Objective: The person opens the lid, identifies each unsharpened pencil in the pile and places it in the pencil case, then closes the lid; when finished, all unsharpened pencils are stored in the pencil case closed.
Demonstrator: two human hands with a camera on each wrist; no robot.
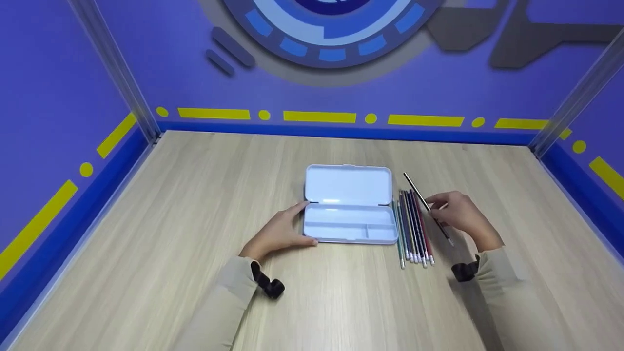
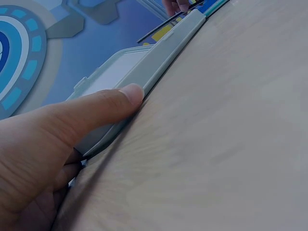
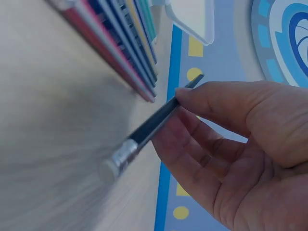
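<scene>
A white pencil case lies with its lid raised back on the table, its divided compartments bare. My left hand grips the case's left end, the thumb along its front wall and the fingers at the back corner. Between thumb and fingers my right hand pinches a dark pencil with a white eraser in a silver ferrule. That pencil is held above the table, right of a row of pencils. These lie side by side against the case's right end, erasers toward me.
The wooden table is bounded by blue panels with yellow markings at the back and sides. Metal posts stand at the far corners. Black wrist cameras sit on both sleeves.
</scene>
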